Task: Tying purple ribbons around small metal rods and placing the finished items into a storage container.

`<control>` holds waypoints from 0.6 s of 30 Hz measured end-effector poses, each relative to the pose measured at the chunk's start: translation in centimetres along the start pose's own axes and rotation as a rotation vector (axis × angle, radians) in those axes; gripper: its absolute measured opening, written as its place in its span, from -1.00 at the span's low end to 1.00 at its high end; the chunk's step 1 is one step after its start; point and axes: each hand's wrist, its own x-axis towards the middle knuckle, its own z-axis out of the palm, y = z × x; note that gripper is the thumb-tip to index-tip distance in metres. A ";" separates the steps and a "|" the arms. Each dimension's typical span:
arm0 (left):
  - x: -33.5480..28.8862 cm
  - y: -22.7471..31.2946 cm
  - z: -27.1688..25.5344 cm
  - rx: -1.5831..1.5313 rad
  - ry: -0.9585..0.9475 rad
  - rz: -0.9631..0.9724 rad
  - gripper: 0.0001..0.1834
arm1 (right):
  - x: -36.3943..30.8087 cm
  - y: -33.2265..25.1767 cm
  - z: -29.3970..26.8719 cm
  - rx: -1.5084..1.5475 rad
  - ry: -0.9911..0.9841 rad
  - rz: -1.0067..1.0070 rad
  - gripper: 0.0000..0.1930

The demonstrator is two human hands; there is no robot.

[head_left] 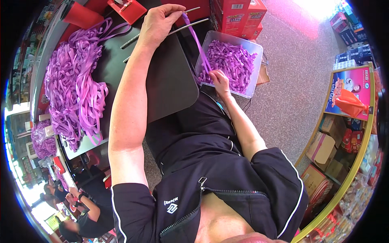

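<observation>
My left hand (160,23) reaches to the far edge of the dark tabletop, its fingers pinched at a thin metal rod (193,9) where a purple ribbon (197,40) is looped. The ribbon runs taut toward me, down to my right hand (220,83), which is closed on its other end. My right hand hovers over the near left part of a clear plastic bin (260,56), filled with many short purple ribbon pieces (231,60). A second metal rod (184,27) lies beside the first, sticking out past the table's edge. A large tangled heap of purple ribbon (75,81) lies left of my left forearm.
The dark tabletop (172,77) has a rounded corner near my lap. Red boxes (239,18) stand behind the bin. A red device (127,10) and red cylinder (83,15) sit at the far left. Shelves with cartons (322,150) line the right. Another person (87,214) works at lower left.
</observation>
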 end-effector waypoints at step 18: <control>-0.6 1.3 -0.4 0.206 0.010 0.059 -0.67 | -7.9 -15.0 -11.0 0.324 -0.337 0.124 -0.80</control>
